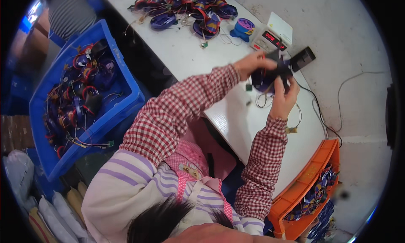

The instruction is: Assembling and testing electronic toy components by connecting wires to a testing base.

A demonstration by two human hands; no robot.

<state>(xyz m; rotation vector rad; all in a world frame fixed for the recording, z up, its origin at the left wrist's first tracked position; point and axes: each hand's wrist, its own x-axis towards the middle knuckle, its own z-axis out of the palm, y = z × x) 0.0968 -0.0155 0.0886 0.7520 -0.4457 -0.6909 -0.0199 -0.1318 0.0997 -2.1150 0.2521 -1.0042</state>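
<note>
- Broadly, we have the white table (173, 53) as the largest thing, with the hands over its far right part, near the wall.
- To our left stands the blue crate (128, 70), filled with wired parts; to our right, low down, is the orange crate (301, 175), also loaded.
- Beyond the hands sits a small meter (263, 41) with a red display, just past the held piece.
- Between both hands is the dark piece (283, 68), purple and black: it lies to the right of the left hand's fingers and directly beyond the right hand's fingertips. Neither hand is nearer; both touch it. Its black part seems to slant from far left to near right, though blur keeps us from fixing its long axis.
- Our left hand (258, 64) grips its left side, thumb on top; our right hand (286, 95) pinches its near edge between thumb and fingers.
- Below it we see thin wires (262, 101) and a small green board (249, 87).
</note>
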